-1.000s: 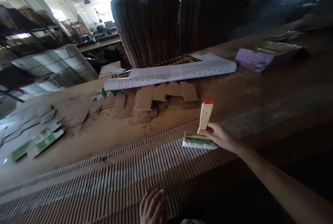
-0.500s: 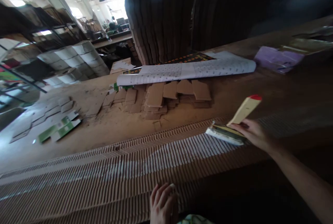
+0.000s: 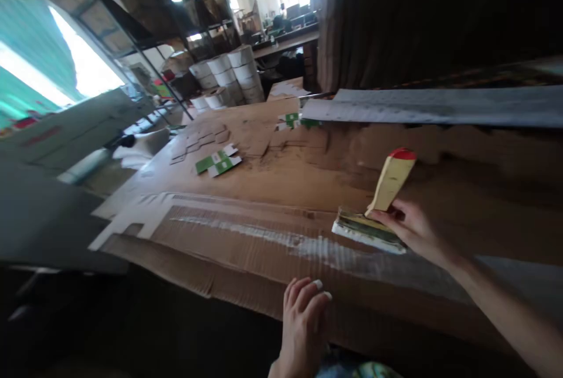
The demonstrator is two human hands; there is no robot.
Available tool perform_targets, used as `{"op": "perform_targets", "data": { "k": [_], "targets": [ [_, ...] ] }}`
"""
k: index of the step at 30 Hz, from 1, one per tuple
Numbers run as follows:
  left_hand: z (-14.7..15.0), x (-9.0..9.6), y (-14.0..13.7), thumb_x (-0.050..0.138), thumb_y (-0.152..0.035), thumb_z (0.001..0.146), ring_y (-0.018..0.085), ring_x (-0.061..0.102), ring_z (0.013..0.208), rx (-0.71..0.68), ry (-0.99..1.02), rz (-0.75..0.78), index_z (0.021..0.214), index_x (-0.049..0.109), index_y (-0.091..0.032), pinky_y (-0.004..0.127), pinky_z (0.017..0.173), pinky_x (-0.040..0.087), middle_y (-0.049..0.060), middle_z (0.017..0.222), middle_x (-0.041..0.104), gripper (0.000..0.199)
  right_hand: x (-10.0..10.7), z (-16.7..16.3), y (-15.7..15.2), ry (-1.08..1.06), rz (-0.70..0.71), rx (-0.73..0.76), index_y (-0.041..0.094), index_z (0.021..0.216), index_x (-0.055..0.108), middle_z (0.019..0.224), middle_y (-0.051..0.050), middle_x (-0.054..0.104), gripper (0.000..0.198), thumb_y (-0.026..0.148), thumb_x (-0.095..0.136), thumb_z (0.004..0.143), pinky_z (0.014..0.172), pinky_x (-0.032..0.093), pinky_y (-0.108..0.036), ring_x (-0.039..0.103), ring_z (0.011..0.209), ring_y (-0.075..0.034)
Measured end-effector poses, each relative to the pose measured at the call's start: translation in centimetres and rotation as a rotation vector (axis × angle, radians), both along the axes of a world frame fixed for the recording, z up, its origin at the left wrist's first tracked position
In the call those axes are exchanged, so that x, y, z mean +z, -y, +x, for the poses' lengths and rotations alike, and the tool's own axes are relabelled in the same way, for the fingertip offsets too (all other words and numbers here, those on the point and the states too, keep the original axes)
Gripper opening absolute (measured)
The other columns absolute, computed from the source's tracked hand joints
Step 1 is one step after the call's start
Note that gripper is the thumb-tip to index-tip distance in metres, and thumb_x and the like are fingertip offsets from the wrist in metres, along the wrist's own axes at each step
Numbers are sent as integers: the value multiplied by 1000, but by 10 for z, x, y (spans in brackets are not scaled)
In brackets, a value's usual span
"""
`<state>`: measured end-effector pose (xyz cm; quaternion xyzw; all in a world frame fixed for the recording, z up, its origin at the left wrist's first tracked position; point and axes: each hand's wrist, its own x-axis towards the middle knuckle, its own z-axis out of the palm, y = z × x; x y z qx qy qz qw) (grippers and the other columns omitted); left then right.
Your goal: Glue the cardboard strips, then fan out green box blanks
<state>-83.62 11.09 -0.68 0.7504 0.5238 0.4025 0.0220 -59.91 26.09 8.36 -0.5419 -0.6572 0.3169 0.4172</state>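
Pale wood, flat-sided and capped in red, forms the leaning handle of a broad brush (image 3: 390, 181). Its wide, straight head has a dark, stained band above a whitish, clotted bristle edge. The right hand (image 3: 411, 225) has its grip closed round the handle's base, placing the brush over long, brown corrugated cardboard (image 3: 246, 252), finely ridged and crossed by a wet-looking white streak (image 3: 323, 249). Nearer the body, the left hand (image 3: 305, 313) curls its fingers at the cardboard's near side, white on two tips; whether its grip pinches anything, I cannot tell. Beyond, on the smooth brown surface (image 3: 281, 181), lie green-and-white carton pieces (image 3: 217, 161) and rolled white paper (image 3: 417, 105).
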Motion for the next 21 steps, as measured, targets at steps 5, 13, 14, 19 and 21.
{"op": "perform_targets", "data": {
  "k": [5,13,14,19,21],
  "targets": [
    [-111,5,-13,49,-12,89,21,62,102,121,-125,-1,99,66,-25,42,96,45,3,103,71,24,-14,-181,-16,57,52,226,23,75,67,71,-5,74,25,45,57,80,58,50,-30,68,61,-21],
    [-152,-7,-24,53,-12,85,20,63,102,-1,-74,-36,99,66,-25,42,101,41,3,104,72,23,-35,-232,-32,212,37,158,22,70,65,66,-8,73,30,47,54,80,56,47,-30,66,60,-23],
    [-153,-9,-23,53,-13,85,20,63,103,-14,-73,-40,99,66,-25,42,102,41,3,105,72,23,-35,-220,-34,223,31,126,21,69,64,64,-9,72,35,51,52,81,54,46,-30,66,57,-23],
    [-153,-7,-19,50,-11,85,19,62,107,-59,-71,-44,99,66,-26,44,108,37,2,104,72,26,-23,-188,-23,245,38,87,22,72,67,66,-9,74,40,57,50,81,53,47,-30,66,57,-22],
    [-148,-7,-17,50,-11,85,20,62,107,-68,-65,-38,99,66,-26,45,110,35,2,103,73,26,-21,-190,-14,246,40,140,23,77,69,71,-6,76,32,52,54,81,56,48,-29,68,61,-22]
  ]
}}
